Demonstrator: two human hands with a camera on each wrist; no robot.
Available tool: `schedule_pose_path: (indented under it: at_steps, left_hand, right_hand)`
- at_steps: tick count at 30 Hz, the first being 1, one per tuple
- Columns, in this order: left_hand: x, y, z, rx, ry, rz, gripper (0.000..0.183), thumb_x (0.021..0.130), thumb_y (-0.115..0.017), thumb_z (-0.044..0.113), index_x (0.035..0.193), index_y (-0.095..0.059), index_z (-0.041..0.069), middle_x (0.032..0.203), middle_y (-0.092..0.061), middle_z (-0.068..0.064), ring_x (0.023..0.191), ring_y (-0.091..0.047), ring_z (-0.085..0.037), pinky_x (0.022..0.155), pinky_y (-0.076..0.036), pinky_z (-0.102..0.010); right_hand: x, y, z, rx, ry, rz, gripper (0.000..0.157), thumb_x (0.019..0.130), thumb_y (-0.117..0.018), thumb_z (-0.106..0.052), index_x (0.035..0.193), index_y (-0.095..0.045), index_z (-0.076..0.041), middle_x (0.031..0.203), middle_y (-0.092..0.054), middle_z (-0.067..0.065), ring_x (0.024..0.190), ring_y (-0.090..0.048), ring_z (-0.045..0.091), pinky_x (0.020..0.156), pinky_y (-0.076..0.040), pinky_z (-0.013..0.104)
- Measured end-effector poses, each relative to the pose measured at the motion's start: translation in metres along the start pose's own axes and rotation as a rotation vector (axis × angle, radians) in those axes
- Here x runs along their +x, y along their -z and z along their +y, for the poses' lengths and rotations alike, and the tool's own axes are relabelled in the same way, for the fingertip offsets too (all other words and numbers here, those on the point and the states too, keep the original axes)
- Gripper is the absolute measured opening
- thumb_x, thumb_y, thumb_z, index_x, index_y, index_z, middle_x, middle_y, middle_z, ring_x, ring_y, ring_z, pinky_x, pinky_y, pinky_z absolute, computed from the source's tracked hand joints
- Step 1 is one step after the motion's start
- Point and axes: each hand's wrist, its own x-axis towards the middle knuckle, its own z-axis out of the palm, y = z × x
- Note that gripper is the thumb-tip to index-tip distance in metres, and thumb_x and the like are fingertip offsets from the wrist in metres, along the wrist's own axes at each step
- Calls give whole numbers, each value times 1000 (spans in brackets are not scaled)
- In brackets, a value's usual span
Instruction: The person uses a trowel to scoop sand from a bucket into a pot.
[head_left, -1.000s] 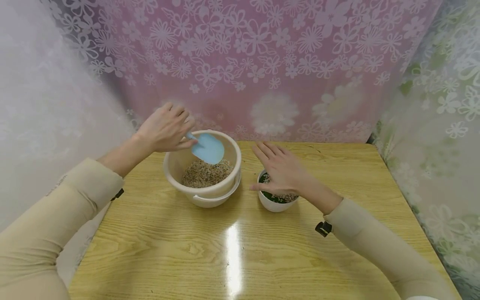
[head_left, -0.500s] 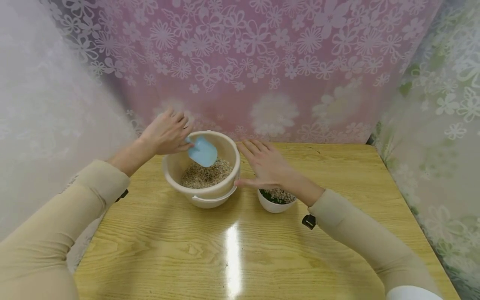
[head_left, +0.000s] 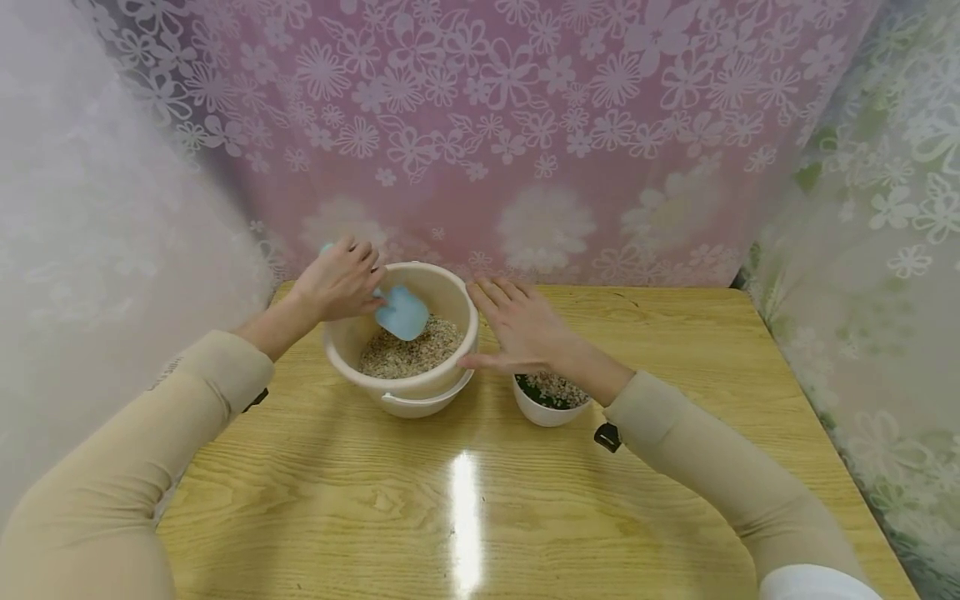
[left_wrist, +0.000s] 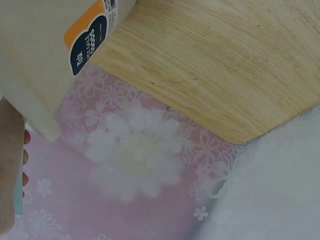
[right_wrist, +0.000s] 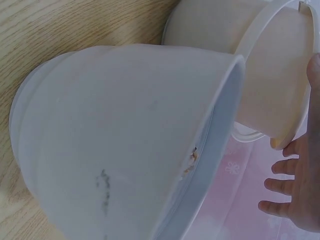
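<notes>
My left hand [head_left: 341,279] grips the handle of a small light-blue shovel [head_left: 402,313]. Its blade hangs inside a cream bucket [head_left: 450,302], low over or touching the coarse tan grains [head_left: 401,354] there; I cannot tell which. In the left wrist view, only the edge of that hand [left_wrist: 9,170] and a bit of handle show. With fingers straight, my right hand [head_left: 528,329] rests at the bucket's right rim. Below its wrist stands a white pot [head_left: 547,415], holding similar grains and something dark green, partly hidden by the hand. The pot [right_wrist: 120,115] fills the right wrist view.
A white bail handle [head_left: 423,407] hangs down the bucket's front. On the bucket's side is a printed label [left_wrist: 90,45]. Both containers stand on a wood-grain table [head_left: 360,500], backed by a pink flowered curtain [head_left: 487,125], with pale curtains at both sides.
The right hand has moved left from over the white pot to the bucket's rim. My left hand has lowered the shovel deeper into the bucket.
</notes>
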Motion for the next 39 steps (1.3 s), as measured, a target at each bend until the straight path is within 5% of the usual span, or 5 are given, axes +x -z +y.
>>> schedule_pose_path:
  at_steps: [14, 20, 39]
  left_hand:
    - [5, -5, 11, 147, -32, -88, 57, 101, -55, 65, 91, -58, 9, 90, -63, -9, 83, -49, -23, 82, -44, -37]
    - [8, -6, 19, 208, -48, -80, 57, 102, -53, 66, 101, -67, 11, 107, -71, -14, 97, -60, -28, 91, -51, -42]
    - [8, -17, 40, 26, -59, -67, 50, 101, -59, 63, 91, -59, 13, 87, -64, -5, 84, -53, -23, 83, -47, -38]
  right_hand:
    - [3, 0, -2, 4, -14, -16, 122, 86, -40, -94, 171, -7, -13, 178, -17, 14, 163, -27, 38, 130, -29, 57]
    - [3, -1, 0, 3, -5, -6, 122, 86, -36, -96, 171, -8, -12, 177, -19, 15, 162, -28, 38, 129, -31, 57]
    - [4, -1, 1, 0, 4, 7, 127, 82, -23, -102, 170, -11, -12, 176, -23, 15, 161, -32, 38, 127, -35, 57]
